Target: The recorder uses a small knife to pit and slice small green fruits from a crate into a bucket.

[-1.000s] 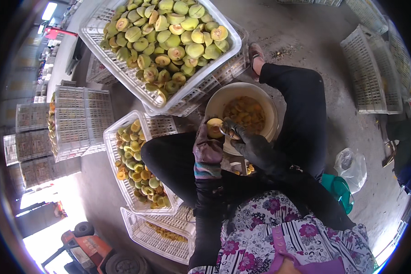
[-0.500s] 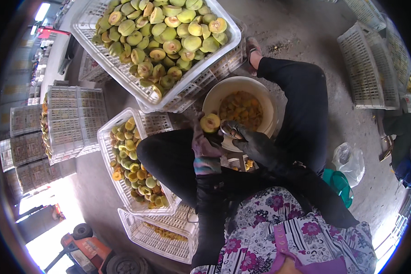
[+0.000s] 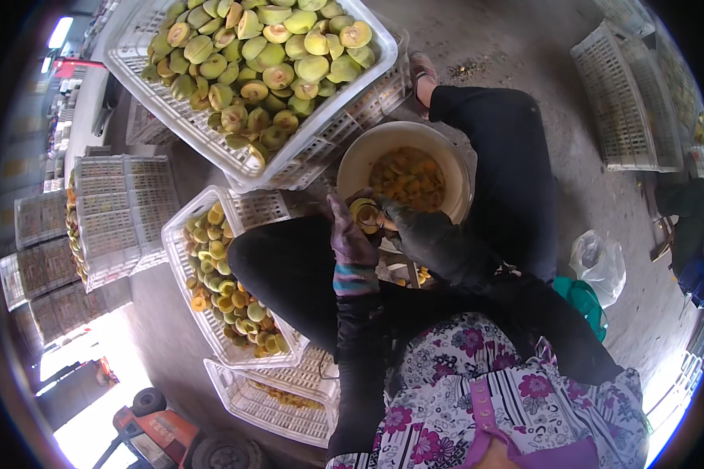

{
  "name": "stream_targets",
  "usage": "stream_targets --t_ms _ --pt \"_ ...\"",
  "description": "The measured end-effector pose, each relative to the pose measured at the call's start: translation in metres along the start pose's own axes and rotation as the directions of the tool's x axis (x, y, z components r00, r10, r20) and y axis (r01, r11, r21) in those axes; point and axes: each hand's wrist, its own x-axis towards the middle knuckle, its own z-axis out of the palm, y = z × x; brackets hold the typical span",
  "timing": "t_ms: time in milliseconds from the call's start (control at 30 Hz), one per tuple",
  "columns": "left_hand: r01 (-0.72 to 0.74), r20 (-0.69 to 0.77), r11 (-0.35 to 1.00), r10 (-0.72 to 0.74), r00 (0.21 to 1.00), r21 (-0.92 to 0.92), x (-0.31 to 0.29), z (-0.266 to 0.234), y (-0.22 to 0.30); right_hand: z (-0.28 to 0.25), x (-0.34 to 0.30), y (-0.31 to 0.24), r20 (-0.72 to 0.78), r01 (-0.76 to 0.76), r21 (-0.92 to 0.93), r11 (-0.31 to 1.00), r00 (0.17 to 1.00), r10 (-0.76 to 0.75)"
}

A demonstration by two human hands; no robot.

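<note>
My left hand [image 3: 348, 234] and my right hand [image 3: 395, 217], both gloved, grasp one halved fruit [image 3: 364, 213] between them, just over the near rim of the cream bucket [image 3: 352, 168] of orange pieces. White crate [image 3: 235, 164] of greenish halved fruit sits beyond. Another crate [image 3: 181, 227] of halves lies by my left knee, on the floor [image 3: 524, 47].

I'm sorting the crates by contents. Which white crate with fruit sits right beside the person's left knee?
The low crate of cut halves lying on the floor at the left, not the big raised crate of greener fruit above it.
</note>
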Motion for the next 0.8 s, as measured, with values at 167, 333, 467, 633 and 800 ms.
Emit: stream_targets --t_ms 167,333,467,633,800 --pt "-0.187 0.071 0.982 0.186 0.98 0.009 0.017 -0.013 -0.018 0.008 -0.001 0.004 -0.058 0.108 -0.283 0.953 0.99 -0.129" --pt "-0.21 0.169 0.93 0.164 0.972 0.301 0.015 -0.019 -0.013 0.011 0.001 0.015 -0.037 0.233 -0.388 0.892 0.963 -0.267" --pt "-0.597 0.211 0.661 0.571 0.793 0.454 0.021 -0.028 -0.026 0.031 0.005 0.018 0.051 0.224 -0.2 0.954 0.974 -0.219" --pt "-0.329 0.031 0.933 0.328 0.944 0.143 0.002 0.005 -0.012 0.037 -0.008 0.039 0.244 -0.037 0.215 0.976 0.97 -0.017" --pt "-0.104 0.163 0.991 0.117 0.98 -0.089 0.011 -0.003 -0.009 0.015 0.007 0.016 0.449 -0.236 0.129 0.963 0.88 0.155"
